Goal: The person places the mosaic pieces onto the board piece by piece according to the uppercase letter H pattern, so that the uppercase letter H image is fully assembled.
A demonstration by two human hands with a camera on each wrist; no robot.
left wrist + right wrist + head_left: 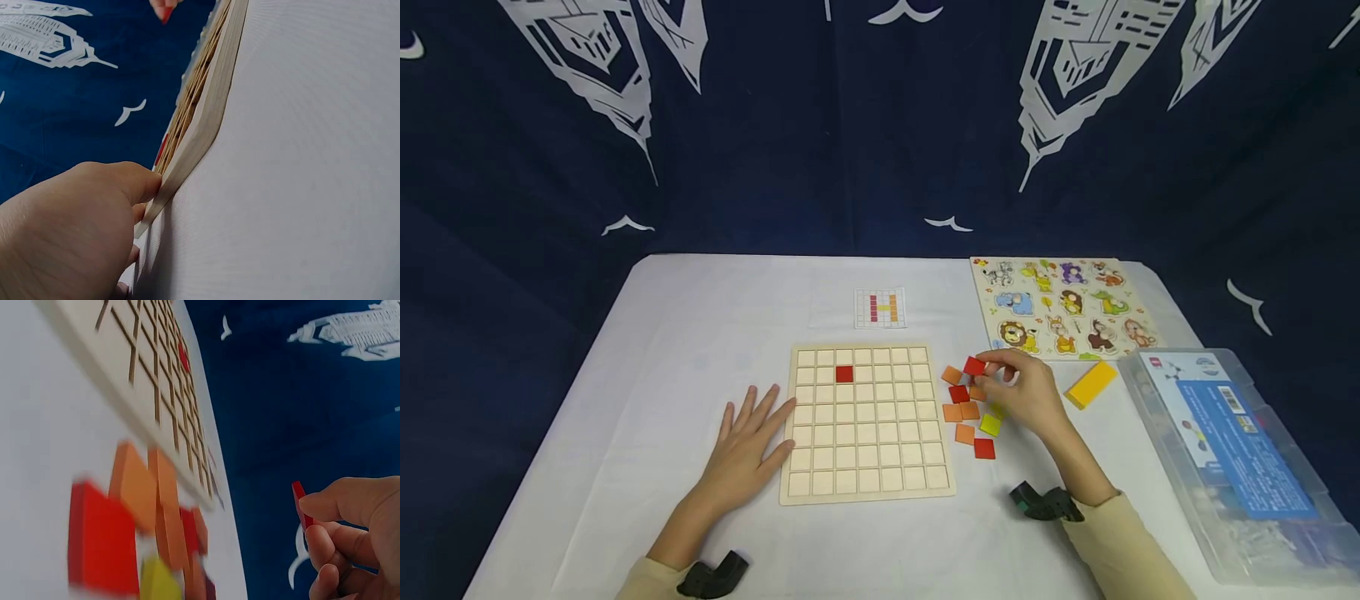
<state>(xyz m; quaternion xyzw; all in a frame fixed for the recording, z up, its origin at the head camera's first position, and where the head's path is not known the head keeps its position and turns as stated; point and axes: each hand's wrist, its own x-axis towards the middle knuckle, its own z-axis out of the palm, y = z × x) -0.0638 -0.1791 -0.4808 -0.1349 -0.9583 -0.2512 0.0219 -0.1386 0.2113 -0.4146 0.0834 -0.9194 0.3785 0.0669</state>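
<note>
A square wooden grid board lies mid-table with one red tile in a cell of its second row from the far side. Fingers spread, my left hand rests at the board's left edge; the left wrist view shows the thumb against the rim. My right hand pinches another red tile between thumb and fingertips, raised over the loose tiles right of the board. Among these are several orange tiles, yellow tiles and red tiles; the right hand partly covers some.
Behind the board lies a small printed pattern card. An animal puzzle board is at the far right. Nearer stand a yellow block and a clear plastic case. A dark blue patterned cloth hangs beyond the table.
</note>
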